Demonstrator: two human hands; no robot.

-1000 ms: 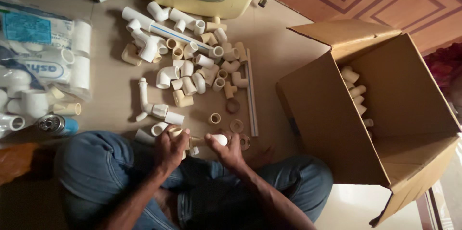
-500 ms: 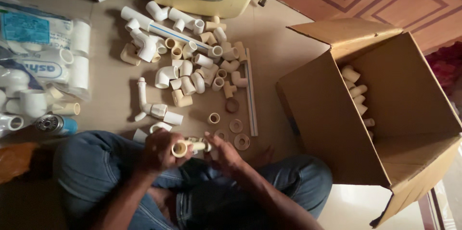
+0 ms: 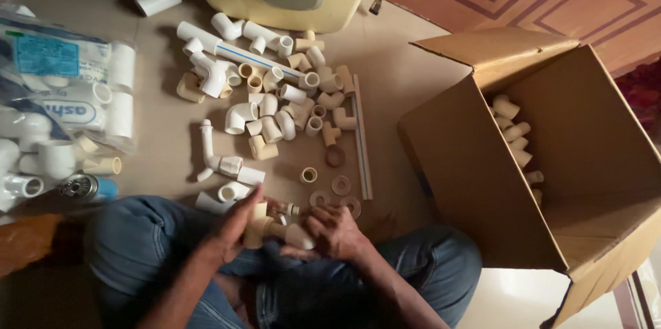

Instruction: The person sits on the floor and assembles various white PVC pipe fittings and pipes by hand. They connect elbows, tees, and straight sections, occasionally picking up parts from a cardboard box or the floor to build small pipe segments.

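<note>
Over lap: cream pipe fitting (image 3: pixel 270 229), likely light, rigid, smooth; left hand (image 3: pixel 237 222) clasped its body, right hand (image 3: pixel 334 230) gripped its white end

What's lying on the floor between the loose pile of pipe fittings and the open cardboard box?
In the head view, a long thin white pipe strip lies along the pile of fittings; from it to the cardboard box the floor is bare.

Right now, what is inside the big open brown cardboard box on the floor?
The open brown cardboard box holds several short cream plastic pipe fittings lying along its inner wall. The lower front part of its inside is hidden by the near wall.
</note>
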